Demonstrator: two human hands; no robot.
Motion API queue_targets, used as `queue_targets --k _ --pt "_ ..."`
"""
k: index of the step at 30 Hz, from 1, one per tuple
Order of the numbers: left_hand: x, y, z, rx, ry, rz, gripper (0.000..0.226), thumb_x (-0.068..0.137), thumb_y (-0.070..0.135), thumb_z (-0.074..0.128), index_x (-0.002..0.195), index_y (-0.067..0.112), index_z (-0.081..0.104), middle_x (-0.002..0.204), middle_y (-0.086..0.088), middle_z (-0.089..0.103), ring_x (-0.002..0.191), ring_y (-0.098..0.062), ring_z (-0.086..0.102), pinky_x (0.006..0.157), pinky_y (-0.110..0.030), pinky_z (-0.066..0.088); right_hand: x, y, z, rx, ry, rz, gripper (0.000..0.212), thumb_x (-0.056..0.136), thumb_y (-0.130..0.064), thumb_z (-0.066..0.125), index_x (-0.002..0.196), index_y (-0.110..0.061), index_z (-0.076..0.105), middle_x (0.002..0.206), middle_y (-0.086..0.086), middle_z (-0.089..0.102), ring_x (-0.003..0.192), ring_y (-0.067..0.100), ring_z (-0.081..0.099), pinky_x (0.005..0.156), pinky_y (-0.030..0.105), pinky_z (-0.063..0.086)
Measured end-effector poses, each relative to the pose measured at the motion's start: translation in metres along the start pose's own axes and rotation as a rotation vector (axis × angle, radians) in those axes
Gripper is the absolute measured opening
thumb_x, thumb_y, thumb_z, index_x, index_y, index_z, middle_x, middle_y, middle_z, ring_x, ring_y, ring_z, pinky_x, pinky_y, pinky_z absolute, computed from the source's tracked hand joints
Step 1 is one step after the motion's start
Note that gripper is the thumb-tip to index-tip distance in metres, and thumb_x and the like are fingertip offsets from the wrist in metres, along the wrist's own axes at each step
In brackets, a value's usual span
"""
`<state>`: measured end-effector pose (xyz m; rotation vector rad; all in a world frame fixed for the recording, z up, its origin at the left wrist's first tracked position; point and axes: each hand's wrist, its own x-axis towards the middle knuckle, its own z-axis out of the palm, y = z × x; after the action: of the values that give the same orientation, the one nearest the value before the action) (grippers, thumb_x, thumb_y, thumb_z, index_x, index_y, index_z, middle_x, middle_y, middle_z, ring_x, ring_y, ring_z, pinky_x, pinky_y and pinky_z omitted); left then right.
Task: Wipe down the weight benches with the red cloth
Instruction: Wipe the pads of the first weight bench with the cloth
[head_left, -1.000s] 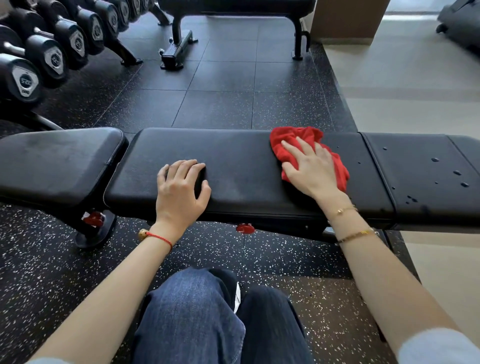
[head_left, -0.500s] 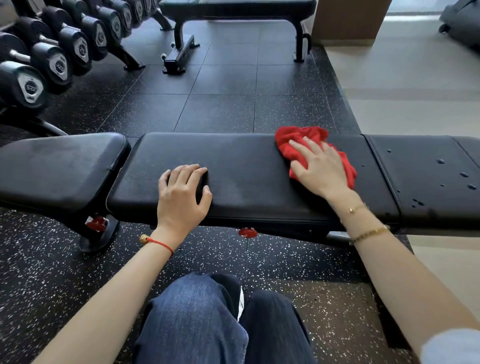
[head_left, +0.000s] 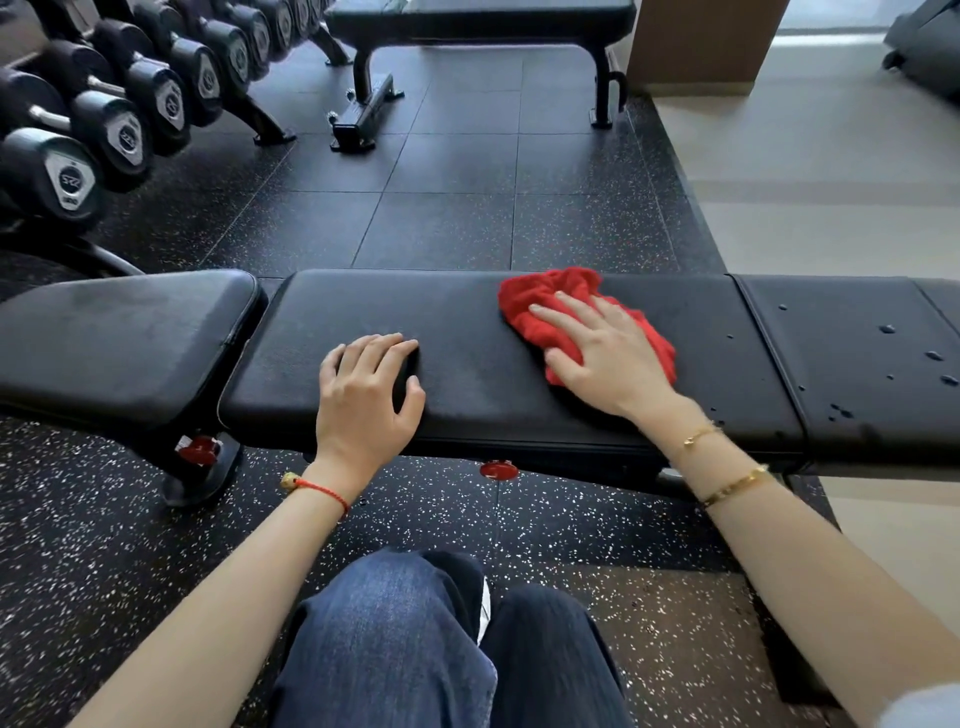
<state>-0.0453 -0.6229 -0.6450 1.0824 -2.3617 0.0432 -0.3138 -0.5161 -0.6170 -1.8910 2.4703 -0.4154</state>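
Now the right hand (head_left: 605, 353) has slid the red cloth (head_left: 545, 306) leftward.

A single wide-angle camera sits on the person's head, facing forward and tilted down, close above the long black tabletop (head_left: 467, 332) that crosses the frame from left to right. The person's knees (head_left: 415, 639) fill the bottom edge nearest the lens. Farther off, the dumbbell rack (head_left: 119, 119) runs up the top left and a second bench (head_left: 483, 21) stands at the top centre.
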Motion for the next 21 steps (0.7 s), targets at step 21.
queue_targets --k 21 --pt "0.0 0.003 -0.001 0.004 -0.005 -0.014 0.043 0.09 0.035 0.044 0.125 0.019 0.064 0.131 0.001 0.063 0.126 -0.02 0.054 0.112 -0.045 0.033 0.03 0.009 -0.005 -0.05 -0.04 0.167 0.055 0.095 -0.045 0.043 0.149 -0.041 0.033 0.161 -0.003 0.026 0.145 0.03 0.026 0.121 0.044 0.015"
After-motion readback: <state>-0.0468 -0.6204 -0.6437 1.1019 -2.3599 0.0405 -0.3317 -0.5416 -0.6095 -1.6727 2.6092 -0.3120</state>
